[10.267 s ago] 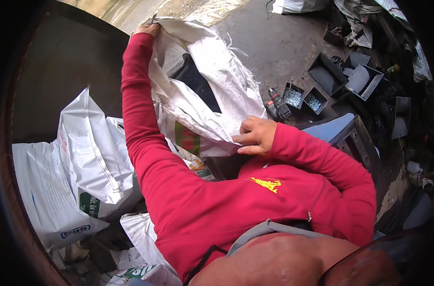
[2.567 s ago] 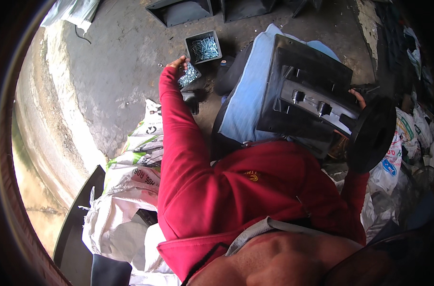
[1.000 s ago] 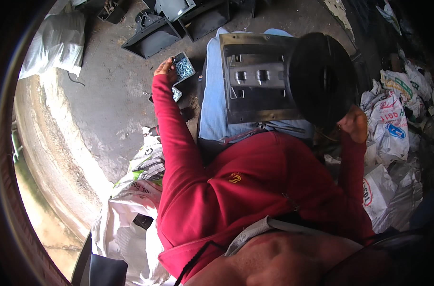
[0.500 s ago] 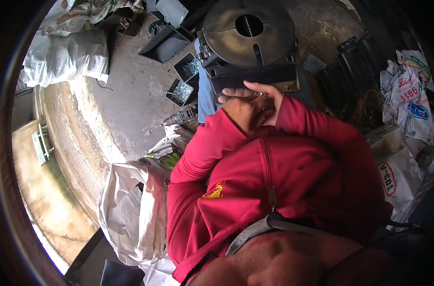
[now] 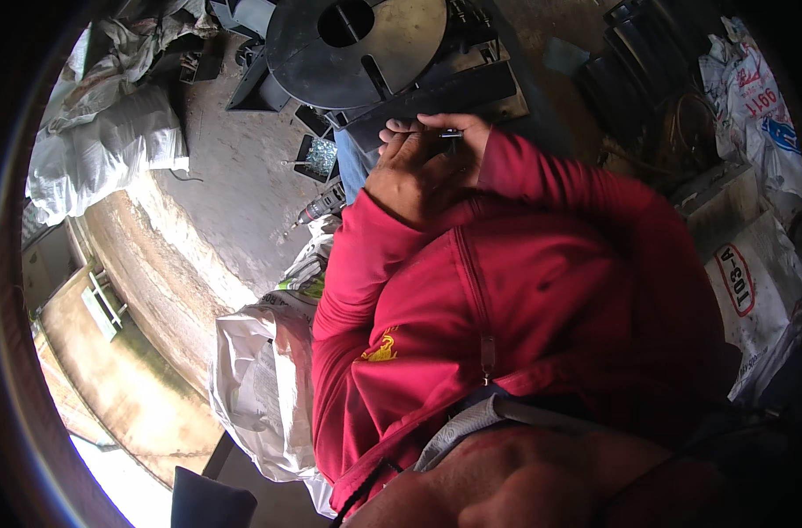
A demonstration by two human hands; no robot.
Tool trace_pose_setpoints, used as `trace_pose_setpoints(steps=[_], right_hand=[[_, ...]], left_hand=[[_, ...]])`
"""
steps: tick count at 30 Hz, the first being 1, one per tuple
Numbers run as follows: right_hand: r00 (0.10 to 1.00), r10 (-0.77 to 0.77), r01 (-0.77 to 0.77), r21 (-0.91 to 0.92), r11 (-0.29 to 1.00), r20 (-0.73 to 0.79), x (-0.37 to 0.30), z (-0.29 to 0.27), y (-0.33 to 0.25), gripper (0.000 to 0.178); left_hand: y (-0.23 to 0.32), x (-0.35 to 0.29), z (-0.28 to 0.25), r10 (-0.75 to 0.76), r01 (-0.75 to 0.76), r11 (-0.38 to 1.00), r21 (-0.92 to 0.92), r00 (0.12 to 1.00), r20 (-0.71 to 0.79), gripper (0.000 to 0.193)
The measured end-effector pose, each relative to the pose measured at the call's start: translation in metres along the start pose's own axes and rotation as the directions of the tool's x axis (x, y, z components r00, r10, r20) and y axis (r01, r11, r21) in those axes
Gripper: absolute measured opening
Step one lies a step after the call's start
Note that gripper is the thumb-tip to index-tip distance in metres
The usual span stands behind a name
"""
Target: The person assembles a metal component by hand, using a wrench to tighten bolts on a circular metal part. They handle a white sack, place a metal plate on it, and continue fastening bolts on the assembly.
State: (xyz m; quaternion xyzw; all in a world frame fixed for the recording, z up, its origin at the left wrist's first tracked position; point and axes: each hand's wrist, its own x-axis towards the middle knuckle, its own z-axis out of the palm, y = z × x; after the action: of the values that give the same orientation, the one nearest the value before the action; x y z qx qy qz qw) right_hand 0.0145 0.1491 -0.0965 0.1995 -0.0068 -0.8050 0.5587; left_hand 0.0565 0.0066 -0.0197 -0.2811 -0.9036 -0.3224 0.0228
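Observation:
My left hand (image 5: 403, 183) and my right hand (image 5: 468, 141) meet in front of my body, close to the near edge of a black metal assembly (image 5: 454, 101) with a round, slotted disc (image 5: 401, 48) on top. Between them shows a small shiny metal piece (image 5: 452, 134), like a bolt or screw. The left fingers curl in over the right palm, which is cupped with its thumb side stretched toward the disc. The palm's inside is mostly hidden. To the left of my hands are a small black bin of shiny fasteners (image 5: 320, 157) and a power drill (image 5: 324, 204).
White woven sacks stand at my left (image 5: 260, 378) and right (image 5: 757, 299). Wrapped white bundles (image 5: 110, 150) lie at the far left. Dark ribbed parts (image 5: 638, 70) are stacked at the far right. Grey angled metal parts (image 5: 256, 84) lie beyond the bin.
The view has shifted, and the disc now appears turned and farther left. My hands stay together; the small metal piece now shows more plainly between them.

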Motion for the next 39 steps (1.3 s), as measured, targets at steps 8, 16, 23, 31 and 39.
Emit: trace_pose_setpoints(steps=[8, 16, 23, 31, 39], right_hand=[[0.987, -0.159, 0.159, -0.096, 0.983, 0.000, -0.001, 0.013, -0.001, 0.040], [0.991, -0.126, 0.131, -0.245, 0.961, 0.034, 0.005, 0.011, 0.002, 0.045], [0.997, -0.069, 0.073, -0.321, 0.944, 0.023, 0.009, 0.008, 0.004, 0.044], [0.973, -0.165, 0.055, -0.527, 0.848, -0.163, 0.010, 0.025, 0.007, 0.028], [0.925, -0.242, -0.020, -0.674, 0.739, -0.293, 0.016, 0.028, 0.010, 0.019]], left_hand=[[-0.026, -0.035, -0.020, -0.591, 0.291, 0.441, -0.849, 0.806, -0.031, 0.020], [-0.026, -0.036, 0.005, -0.358, 0.330, 0.932, -0.148, 0.896, -0.262, 0.019], [-0.036, -0.034, 0.002, -0.265, 0.270, 0.963, -0.007, 0.939, -0.220, 0.018], [-0.046, -0.048, -0.001, -0.511, 0.341, 0.824, -0.453, 0.792, -0.334, 0.013], [-0.053, -0.051, 0.002, -0.420, 0.309, 0.898, -0.315, 0.814, -0.400, 0.013]])
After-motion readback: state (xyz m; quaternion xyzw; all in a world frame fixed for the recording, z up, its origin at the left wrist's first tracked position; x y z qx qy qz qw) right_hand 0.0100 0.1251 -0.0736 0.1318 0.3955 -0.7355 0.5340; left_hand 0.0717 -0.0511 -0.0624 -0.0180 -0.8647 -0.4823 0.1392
